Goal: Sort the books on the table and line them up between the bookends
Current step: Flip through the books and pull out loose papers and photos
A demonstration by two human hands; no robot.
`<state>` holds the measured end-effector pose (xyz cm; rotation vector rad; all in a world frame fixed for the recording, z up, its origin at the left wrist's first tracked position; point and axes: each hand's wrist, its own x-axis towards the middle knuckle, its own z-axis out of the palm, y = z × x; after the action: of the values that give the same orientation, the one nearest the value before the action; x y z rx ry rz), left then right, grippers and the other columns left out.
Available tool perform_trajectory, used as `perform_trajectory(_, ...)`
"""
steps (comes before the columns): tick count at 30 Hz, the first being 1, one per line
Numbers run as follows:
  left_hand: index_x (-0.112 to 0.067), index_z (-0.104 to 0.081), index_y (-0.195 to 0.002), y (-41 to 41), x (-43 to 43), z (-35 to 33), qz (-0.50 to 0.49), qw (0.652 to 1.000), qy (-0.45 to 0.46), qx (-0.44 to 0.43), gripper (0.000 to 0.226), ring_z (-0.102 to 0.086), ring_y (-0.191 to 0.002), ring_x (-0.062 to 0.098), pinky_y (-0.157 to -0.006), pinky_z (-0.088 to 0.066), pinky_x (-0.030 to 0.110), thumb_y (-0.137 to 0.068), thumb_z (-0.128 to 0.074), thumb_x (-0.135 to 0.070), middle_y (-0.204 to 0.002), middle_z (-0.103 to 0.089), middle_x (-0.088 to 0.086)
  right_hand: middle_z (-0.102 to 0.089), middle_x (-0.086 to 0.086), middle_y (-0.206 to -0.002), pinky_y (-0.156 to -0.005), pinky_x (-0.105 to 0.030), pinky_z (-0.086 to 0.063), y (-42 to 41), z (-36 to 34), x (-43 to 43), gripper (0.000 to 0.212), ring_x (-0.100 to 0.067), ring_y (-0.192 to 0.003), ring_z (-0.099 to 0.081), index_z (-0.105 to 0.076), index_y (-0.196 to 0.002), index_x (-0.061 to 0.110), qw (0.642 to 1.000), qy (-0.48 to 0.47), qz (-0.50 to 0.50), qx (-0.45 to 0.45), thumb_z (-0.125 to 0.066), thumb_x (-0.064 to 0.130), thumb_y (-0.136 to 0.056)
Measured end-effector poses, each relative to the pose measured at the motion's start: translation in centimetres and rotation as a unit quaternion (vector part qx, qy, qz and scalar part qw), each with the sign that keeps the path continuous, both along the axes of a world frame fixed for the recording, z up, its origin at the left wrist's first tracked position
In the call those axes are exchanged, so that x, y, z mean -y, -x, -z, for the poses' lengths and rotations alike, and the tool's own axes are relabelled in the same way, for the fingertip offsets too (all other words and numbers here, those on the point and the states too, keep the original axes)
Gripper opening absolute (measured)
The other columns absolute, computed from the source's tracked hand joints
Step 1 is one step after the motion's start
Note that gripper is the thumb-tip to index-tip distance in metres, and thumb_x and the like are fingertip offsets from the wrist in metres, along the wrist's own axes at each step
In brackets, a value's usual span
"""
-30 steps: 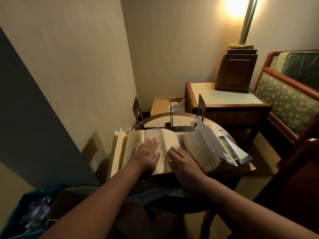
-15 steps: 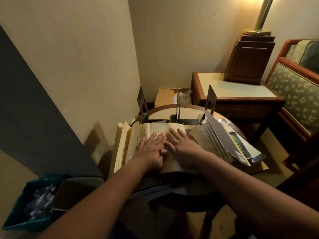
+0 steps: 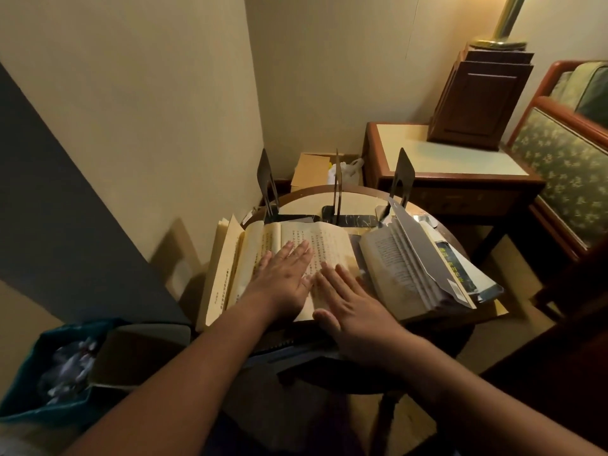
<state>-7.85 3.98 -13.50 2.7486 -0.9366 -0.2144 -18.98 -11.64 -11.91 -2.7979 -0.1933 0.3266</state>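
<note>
Where the round table [image 3: 306,199] fills the centre of the frame, an open book [image 3: 316,238] is seen lying flat, its pages yellowed and printed with columns of small dark characters. It is pressed down by both hands, neither of which grips anything. The left hand [image 3: 283,274] is laid flat with straight fingers across the middle of the pages. The right hand [image 3: 348,301] is spread flat just beside it over the lower right corner of the page, thumb stretched toward the near edge.

Just right of centre, a second book [image 3: 394,264] is found lying open with its greyer pages fanned, a stiff grey cover [image 3: 424,255] tilted above them. At the far side of the table three dark bookends are set upright and well apart: a left bookend [image 3: 266,179], a middle bookend [image 3: 337,189] and a right bookend [image 3: 403,174]. A thin cream booklet [image 3: 223,268] is propped against the open book at centre left.
</note>
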Motion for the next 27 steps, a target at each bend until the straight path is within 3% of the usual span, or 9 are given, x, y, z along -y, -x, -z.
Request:
perform_trajectory(4, -0.029, -0.003, -0.158, 0.1, 0.0, 0.0, 0.000, 1.000, -0.001, 0.000, 0.059, 0.013, -0.150, 0.010, -0.122, 0.009, 0.045, -0.105, -0.025, -0.039, -0.165, 0.007, -0.013, 0.033, 0.006, -0.155, -0.113, -0.026, 0.021, 3.5, 0.2, -0.8, 0.102, -0.013, -0.142, 0.036, 0.020, -0.151, 0.027, 1.000, 0.012, -0.010, -0.008, 0.022, 0.082, -0.065)
perform_trajectory(9, -0.029, -0.003, -0.158, 0.1, 0.1, -0.3, 0.005, 1.000, -0.014, -0.003, 0.059, 0.013, -0.151, 0.011, -0.121, 0.010, 0.045, -0.105, -0.025, -0.039, -0.165, 0.007, -0.012, 0.029, 0.011, -0.156, -0.114, -0.027, 0.016, -0.1, -0.2, -0.1, 0.077, -0.007, -0.142, 0.031, 0.011, -0.156, 0.027, 0.999, -0.038, 0.025, -0.017, -0.007, 0.068, -0.094)
perform_trajectory(13, -0.028, -0.004, -0.158, 0.0, -0.1, -0.8, 0.014, 1.000, -0.003, -0.024, 0.060, 0.012, -0.151, 0.012, -0.121, 0.010, 0.044, -0.104, -0.032, -0.032, -0.165, 0.004, -0.011, 0.023, 0.008, -0.162, -0.121, -0.035, 0.011, -4.7, 0.4, 0.1, 0.067, -0.009, -0.146, 0.025, 0.010, -0.157, 0.029, 0.997, -0.066, 0.044, 0.006, -0.014, 0.059, -0.102)
perform_trajectory(18, -0.022, -0.029, -0.154, 0.1, -0.9, -0.8, -0.020, 0.989, 0.137, -0.049, 0.056, -0.006, -0.152, 0.015, -0.123, -0.001, 0.042, -0.101, -0.043, -0.017, -0.164, -0.021, -0.004, 0.024, 0.007, -0.163, -0.122, -0.037, 0.010, -6.0, 0.6, 0.0, 0.066, -0.011, -0.147, 0.024, 0.010, -0.157, 0.028, 0.997, -0.063, 0.039, 0.009, -0.021, 0.054, -0.104)
perform_trajectory(20, -0.018, -0.045, -0.147, 0.9, -1.3, -0.9, -0.028, 0.981, 0.191, -0.015, 0.053, -0.021, -0.149, 0.019, -0.124, -0.016, 0.044, -0.095, -0.050, -0.009, -0.157, -0.036, 0.001, 0.024, 0.008, -0.162, -0.121, -0.039, 0.010, -5.9, 0.7, -0.1, 0.069, -0.012, -0.147, 0.024, 0.010, -0.157, 0.027, 0.997, -0.056, 0.044, 0.007, -0.024, 0.055, -0.104)
perform_trajectory(23, -0.014, -0.060, -0.131, 2.0, -2.2, -1.2, -0.022, 0.973, 0.199, 0.116, 0.049, -0.040, -0.139, 0.027, -0.118, -0.031, 0.048, -0.084, -0.060, -0.004, -0.144, -0.052, 0.009, 0.025, 0.008, -0.162, -0.120, -0.039, 0.011, -5.9, 0.8, -0.2, 0.073, -0.013, -0.147, 0.025, 0.011, -0.157, 0.027, 0.997, -0.052, 0.054, 0.005, -0.026, 0.058, -0.102)
perform_trajectory(25, -0.016, -0.060, -0.129, 2.3, -3.2, -1.6, -0.056, 0.960, 0.182, 0.203, 0.048, -0.043, -0.137, 0.029, -0.114, -0.034, 0.051, -0.081, -0.062, -0.012, -0.142, -0.052, 0.010, 0.025, 0.009, -0.161, -0.118, -0.038, 0.012, -6.0, 0.9, -0.2, 0.073, -0.012, -0.147, 0.025, 0.011, -0.157, 0.028, 0.997, -0.051, 0.057, 0.002, -0.027, 0.058, -0.102)
perform_trajectory(27, -0.019, -0.048, -0.138, 2.5, -4.3, -2.3, -0.144, 0.952, 0.142, 0.229, 0.056, -0.035, -0.140, 0.030, -0.114, -0.032, 0.054, -0.083, -0.061, -0.023, -0.150, -0.040, 0.010, 0.024, 0.009, -0.161, -0.115, -0.037, 0.013, -6.0, 0.9, -0.2, 0.073, -0.012, -0.146, 0.025, 0.011, -0.156, 0.029, 0.997, -0.051, 0.059, 0.003, -0.027, 0.059, -0.102)
